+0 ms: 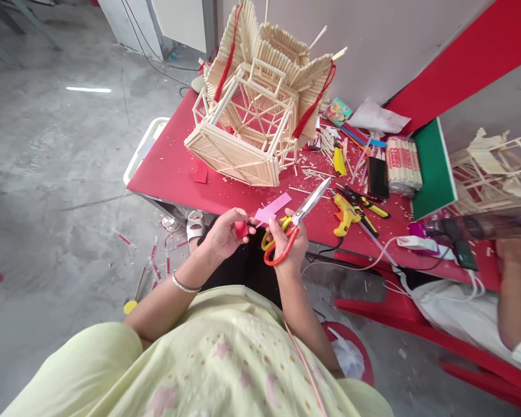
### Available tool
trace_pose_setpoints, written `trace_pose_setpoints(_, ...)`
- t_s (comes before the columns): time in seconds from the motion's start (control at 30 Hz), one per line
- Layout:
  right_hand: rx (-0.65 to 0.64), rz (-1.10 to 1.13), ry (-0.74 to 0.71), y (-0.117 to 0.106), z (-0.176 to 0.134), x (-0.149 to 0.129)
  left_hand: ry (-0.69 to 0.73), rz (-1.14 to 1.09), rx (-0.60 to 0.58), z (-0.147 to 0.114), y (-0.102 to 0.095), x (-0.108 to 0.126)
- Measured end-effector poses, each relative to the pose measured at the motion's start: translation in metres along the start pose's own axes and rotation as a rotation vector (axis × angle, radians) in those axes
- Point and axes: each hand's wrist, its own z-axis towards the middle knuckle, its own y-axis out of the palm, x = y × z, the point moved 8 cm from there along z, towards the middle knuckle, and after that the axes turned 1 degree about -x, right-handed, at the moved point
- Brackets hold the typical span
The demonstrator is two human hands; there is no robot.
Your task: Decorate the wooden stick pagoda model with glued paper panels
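Note:
My left hand (pixel 229 234) is closed, with a small piece of red paper (pixel 241 229) between its fingers. In my right hand (pixel 293 249) is a pair of scissors (pixel 310 201) with one red and one yellow handle loop; its blades point away to the upper right and look nearly together. Pink paper (pixel 279 204) spans the gap between my fingertips, and I cannot tell which hand grips it. Beyond both hands stands a pavilion model (pixel 243 153) built of wooden sticks, hung with red tassels (pixel 306 119). A red paper piece (pixel 201 172) lies by its base.
On the red table (pixel 165 168) to the right are a yellow glue gun (pixel 345 214), pliers (pixel 369 205), a yellow cutter (pixel 339 159), a black phone (pixel 377 178) and bundled sticks (pixel 403 165). Another person's arm (pixel 514 289) rests at far right. Scraps litter the floor.

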Motion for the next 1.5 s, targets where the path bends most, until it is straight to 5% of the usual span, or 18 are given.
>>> trace_pose_setpoints(0.23, -0.01, -0.042, -0.038, -0.001, -0.006, -0.002, 0.057, 0.098, -0.034, -0.006, 0.017, -0.02)
trace_pose_setpoints(0.83, -0.111, -0.107, -0.004, -0.009, -0.011, -0.002, 0.188, 0.31, 0.022, -0.006, 0.009, -0.009)
trace_pose_setpoints(1.23, -0.732, -0.173, 0.229, -0.023, -0.046, 0.002, 0.253, 0.577, -0.101, -0.012, 0.011, 0.035)
trace_pose_setpoints(1.5, -0.799, -0.189, 0.22, -0.012, -0.052, -0.006, 0.202, 0.624, -0.119, -0.008, 0.015, 0.04)
